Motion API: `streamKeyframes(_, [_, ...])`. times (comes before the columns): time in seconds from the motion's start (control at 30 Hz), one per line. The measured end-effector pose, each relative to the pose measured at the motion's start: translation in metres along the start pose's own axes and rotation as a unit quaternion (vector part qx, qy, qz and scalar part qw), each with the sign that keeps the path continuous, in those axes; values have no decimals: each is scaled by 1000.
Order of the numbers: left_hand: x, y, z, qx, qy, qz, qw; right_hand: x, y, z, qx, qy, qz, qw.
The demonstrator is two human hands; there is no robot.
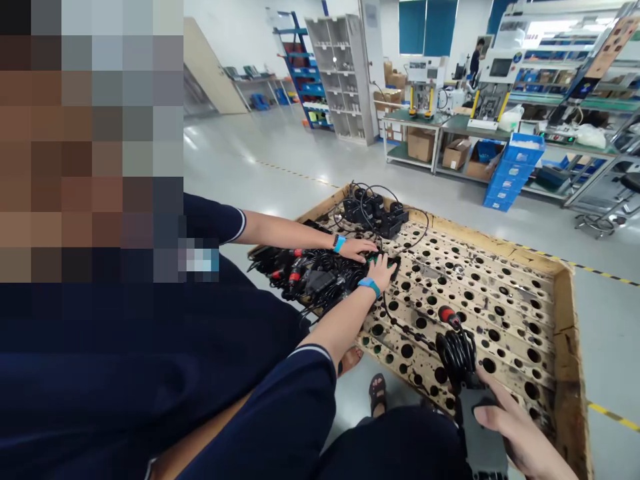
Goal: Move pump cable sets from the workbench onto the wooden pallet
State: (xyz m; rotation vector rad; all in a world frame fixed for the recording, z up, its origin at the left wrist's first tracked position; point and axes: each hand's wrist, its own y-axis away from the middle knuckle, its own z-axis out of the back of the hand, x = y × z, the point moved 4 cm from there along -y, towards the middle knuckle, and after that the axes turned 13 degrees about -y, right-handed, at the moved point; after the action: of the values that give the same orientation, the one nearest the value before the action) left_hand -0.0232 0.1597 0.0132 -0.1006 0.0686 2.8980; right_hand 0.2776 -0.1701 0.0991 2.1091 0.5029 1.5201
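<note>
Okay, right hand at lower right: fingers gripping dark grey box, thumb on its face, box tilted over wood-edged perforated board. Coiled cable and red-and-black plug just above box. Left hand out of view, fingers can't be told. Centre: co-worker's hands beside cable pile.
</note>
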Motion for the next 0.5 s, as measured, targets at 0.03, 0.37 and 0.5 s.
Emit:
streamKeyframes(0.03, [-5, 8, 6, -17, 6, 33, 999, 1, -3, -2, 1, 7, -1, 1000])
streamKeyframes(0.37, [-69, 202, 143, -236, 317, -35, 918, 57, -29, -70, 262, 300, 150, 905])
streamKeyframes(0.5, [-60, 239, 167, -81, 331, -63, 938, 69, -23, -102, 337, 450, 196, 804])
